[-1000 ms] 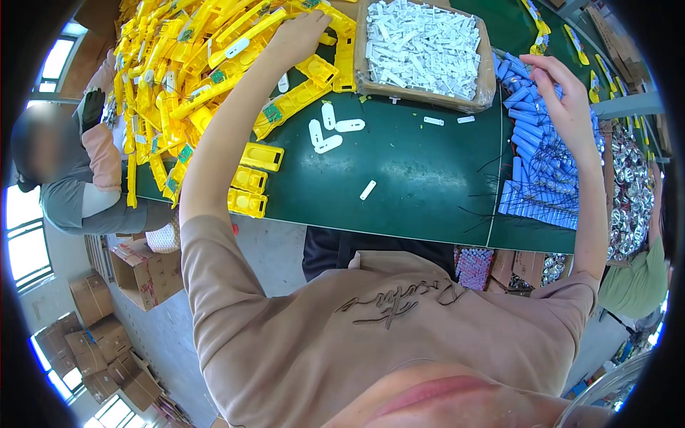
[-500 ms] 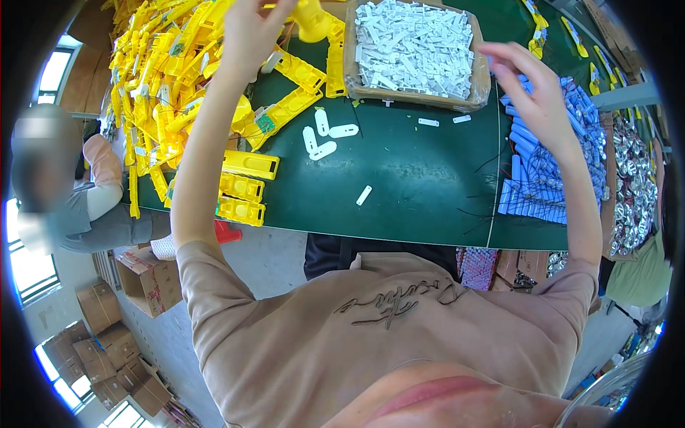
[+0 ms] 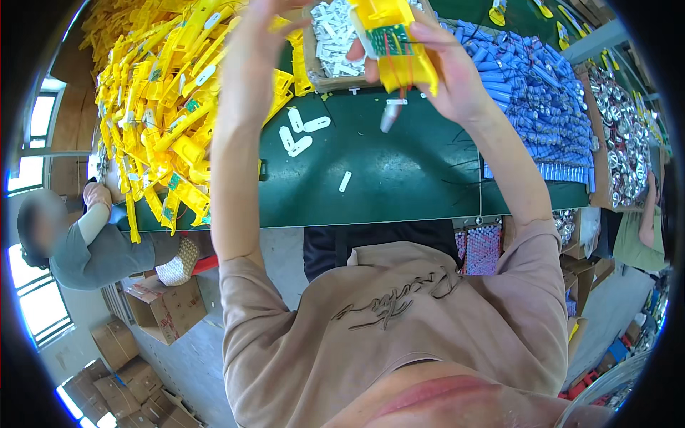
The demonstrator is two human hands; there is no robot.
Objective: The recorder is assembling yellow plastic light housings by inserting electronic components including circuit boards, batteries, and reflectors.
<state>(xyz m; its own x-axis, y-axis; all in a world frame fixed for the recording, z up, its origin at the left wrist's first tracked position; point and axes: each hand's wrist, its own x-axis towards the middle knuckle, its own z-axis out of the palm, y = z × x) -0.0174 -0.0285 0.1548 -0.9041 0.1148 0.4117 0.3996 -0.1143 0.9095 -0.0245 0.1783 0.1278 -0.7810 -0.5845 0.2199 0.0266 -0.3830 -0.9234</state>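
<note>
My right hand (image 3: 457,78) grips a yellow plastic housing (image 3: 408,71) with a green circuit board (image 3: 389,41) in it, raised above the near side of the carton. A pale strip-like part (image 3: 389,118) dangles below the housing on a reddish wire. My left hand (image 3: 260,43) is up beside the carton, smeared by motion, and its fingers cannot be made out well. An open carton (image 3: 308,53) of small white plastic pieces (image 3: 334,36) stands behind, partly covered by the housing. Several white oval covers (image 3: 296,120) lie on the green table (image 3: 385,171).
Yellow housings (image 3: 164,107) pile high at the left. Blue wired cylinders (image 3: 528,107) are heaped at the right, beside a carton of shiny metal parts (image 3: 621,121). One small white strip (image 3: 345,181) lies near the table's front edge. Another person (image 3: 93,242) sits at the left.
A yellow housing is now in my right hand, which was empty near the carton. My left hand, earlier at a yellow piece, is lower and blurred. The whole view has shifted.
</note>
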